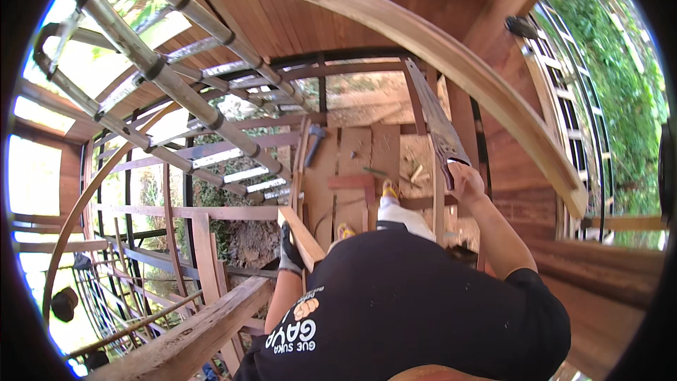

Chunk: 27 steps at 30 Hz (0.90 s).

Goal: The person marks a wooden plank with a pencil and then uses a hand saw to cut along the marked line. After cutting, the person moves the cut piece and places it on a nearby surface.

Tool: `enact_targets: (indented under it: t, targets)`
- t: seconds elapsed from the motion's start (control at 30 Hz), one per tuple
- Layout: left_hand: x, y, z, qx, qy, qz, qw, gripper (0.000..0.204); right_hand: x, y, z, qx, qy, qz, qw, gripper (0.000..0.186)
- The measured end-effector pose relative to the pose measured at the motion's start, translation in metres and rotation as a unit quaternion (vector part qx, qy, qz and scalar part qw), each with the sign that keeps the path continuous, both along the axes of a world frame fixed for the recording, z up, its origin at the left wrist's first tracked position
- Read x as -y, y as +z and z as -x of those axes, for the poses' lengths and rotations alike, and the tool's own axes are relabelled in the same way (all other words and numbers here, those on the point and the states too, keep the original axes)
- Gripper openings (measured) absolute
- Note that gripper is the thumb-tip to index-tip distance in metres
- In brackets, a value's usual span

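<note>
Right of the brown wooden plank platform [385, 144], the bare right hand [465, 182] grasps a long silver-bladed handsaw [435, 111], which could cut if swung inward; at the platform's near left, the grey-and-black gloved left hand [290, 250] touches a pale squared wooden board [303, 238]; whether its fingers grip I cannot tell, and a loose hold might drop it; on the platform's left, a dark hammer-like tool [314, 144] could cause a trip.

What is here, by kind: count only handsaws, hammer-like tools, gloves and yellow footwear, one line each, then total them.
Handsaw, in the right hand: 1
Hammer-like tool, dark: 1
Glove, on the left hand: 1
Yellow footwear: 2
Total: 5
</note>
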<state>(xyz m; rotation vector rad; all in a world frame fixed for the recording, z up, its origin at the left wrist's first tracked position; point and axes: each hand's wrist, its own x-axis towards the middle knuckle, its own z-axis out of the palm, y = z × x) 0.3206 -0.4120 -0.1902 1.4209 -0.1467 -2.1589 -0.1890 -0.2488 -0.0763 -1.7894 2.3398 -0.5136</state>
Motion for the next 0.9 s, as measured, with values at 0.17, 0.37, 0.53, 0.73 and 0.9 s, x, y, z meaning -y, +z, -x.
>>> enact_targets:
  t: [0.17,0.37,0.53,0.73,0.9]
  targets:
    - [0.006,0.033,0.048,0.028,0.013,0.017,0.999,0.056,0.086,0.001,0.103,-0.031,0.062,0.022,0.997,0.020]
    - [-0.013,0.028,0.063,0.051,0.104,0.033,0.993,0.053,0.183,-0.009,0.193,-0.096,0.132,0.034,0.986,0.016]
    - [-0.014,0.068,0.106,-0.093,0.162,0.116,0.976,0.054,0.222,-0.074,0.263,0.040,0.088,-0.032,0.995,0.022]
    - [0.044,0.115,0.171,0.054,0.247,0.261,0.932,0.034,0.223,-0.013,0.234,-0.147,0.168,-0.193,0.955,0.057]
    - [0.045,0.114,0.186,0.022,0.236,0.240,0.942,0.032,0.217,-0.026,0.258,-0.154,0.145,-0.146,0.966,0.064]
